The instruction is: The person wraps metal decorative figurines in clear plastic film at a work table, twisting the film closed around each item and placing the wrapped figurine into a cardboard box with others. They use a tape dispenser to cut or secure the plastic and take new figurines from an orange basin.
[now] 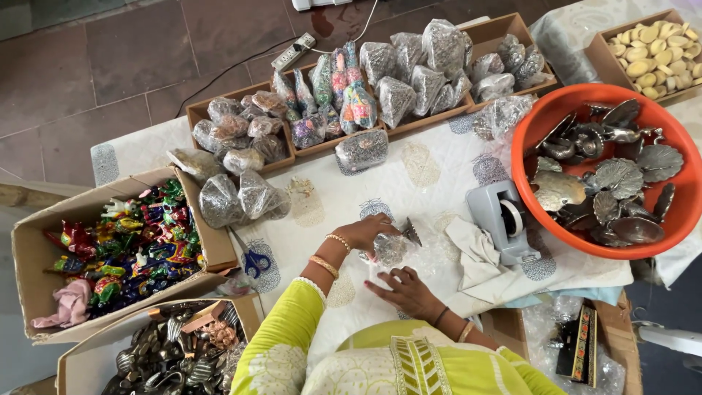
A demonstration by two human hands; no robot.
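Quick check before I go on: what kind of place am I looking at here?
Probably a small handicraft packing station. A table holds cardboard trays of plastic-wrapped ornaments, an orange tub of metal pieces and a tape dispenser; both hands, left hand and right hand, wrap a piece in clear plastic.

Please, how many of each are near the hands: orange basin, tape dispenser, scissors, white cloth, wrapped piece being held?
Orange basin: 1
Tape dispenser: 1
Scissors: 1
White cloth: 1
Wrapped piece held by left hand: 1
Total: 5
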